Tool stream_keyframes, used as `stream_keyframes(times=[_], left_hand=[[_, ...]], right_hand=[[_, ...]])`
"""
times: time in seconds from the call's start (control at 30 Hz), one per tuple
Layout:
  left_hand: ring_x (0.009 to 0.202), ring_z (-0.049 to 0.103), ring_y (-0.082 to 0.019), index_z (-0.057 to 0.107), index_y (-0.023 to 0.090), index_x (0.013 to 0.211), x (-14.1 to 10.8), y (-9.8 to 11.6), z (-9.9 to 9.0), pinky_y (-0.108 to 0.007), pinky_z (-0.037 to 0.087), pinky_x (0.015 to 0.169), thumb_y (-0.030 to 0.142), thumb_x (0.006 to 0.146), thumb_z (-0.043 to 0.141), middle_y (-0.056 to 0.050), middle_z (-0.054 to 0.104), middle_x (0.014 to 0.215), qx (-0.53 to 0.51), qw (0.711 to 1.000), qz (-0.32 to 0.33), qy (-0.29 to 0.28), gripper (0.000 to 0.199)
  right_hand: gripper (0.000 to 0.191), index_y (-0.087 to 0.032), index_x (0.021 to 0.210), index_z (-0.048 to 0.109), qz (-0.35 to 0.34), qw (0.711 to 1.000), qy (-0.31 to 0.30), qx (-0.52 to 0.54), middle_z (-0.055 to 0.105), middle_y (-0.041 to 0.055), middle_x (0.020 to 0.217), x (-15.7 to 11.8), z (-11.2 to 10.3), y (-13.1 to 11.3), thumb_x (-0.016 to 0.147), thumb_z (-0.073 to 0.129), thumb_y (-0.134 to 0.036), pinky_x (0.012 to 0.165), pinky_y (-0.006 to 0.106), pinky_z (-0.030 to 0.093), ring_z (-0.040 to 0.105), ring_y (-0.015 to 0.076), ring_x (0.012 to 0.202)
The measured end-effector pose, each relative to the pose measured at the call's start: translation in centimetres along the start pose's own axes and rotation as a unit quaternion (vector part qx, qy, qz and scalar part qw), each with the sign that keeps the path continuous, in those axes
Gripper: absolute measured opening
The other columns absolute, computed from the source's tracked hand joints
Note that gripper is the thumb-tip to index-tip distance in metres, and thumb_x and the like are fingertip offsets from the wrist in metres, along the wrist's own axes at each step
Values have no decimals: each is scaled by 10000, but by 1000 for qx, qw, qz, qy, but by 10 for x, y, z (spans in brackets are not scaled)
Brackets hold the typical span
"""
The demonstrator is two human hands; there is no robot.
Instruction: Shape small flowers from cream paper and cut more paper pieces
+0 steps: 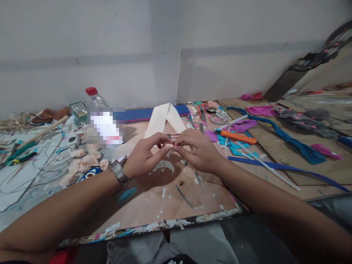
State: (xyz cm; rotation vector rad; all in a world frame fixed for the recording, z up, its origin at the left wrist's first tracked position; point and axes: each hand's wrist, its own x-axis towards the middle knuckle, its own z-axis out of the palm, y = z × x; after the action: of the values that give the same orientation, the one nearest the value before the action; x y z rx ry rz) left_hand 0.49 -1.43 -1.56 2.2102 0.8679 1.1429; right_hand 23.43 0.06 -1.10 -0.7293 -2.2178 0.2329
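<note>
My left hand (150, 152), below a wrist with a metal watch (120, 170), meets my right hand (198, 151) over the middle of the worktable. Both thumbs and forefingers are pinched together at the fingertips. Between them is a small pale bit, too small and covered to name. Just behind the hands, a cream strip (158, 116) stands folded into a peak; whether it joins the pinched bit I cannot tell. Under the left fingers lies a curled, thin whitish scrap (165, 167) on the table (162, 205).
On the left are a red-capped bottle (96, 97), peach crumpled pieces (85, 161) and green-handled pliers (23, 152). An orange utility knife (238, 137), a blue strip (286, 167) and a clear stick (271, 167) lie right. A blue flat box (137, 114) rests by the wall.
</note>
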Motion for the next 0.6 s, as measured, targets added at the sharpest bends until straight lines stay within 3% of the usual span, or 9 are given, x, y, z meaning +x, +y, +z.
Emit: stream_keyframes(times=[0.6], left_hand=[[954, 675, -199, 593, 207, 1137, -3, -1, 5, -362, 537, 858, 349, 1036, 585, -75, 695, 1038, -13, 999, -26, -16, 175]], right_hand=[[162, -226, 891, 719, 0, 1000, 13, -2, 771, 45, 923, -1, 4, 2, 976, 711, -363, 886, 419, 472, 666, 233, 930]])
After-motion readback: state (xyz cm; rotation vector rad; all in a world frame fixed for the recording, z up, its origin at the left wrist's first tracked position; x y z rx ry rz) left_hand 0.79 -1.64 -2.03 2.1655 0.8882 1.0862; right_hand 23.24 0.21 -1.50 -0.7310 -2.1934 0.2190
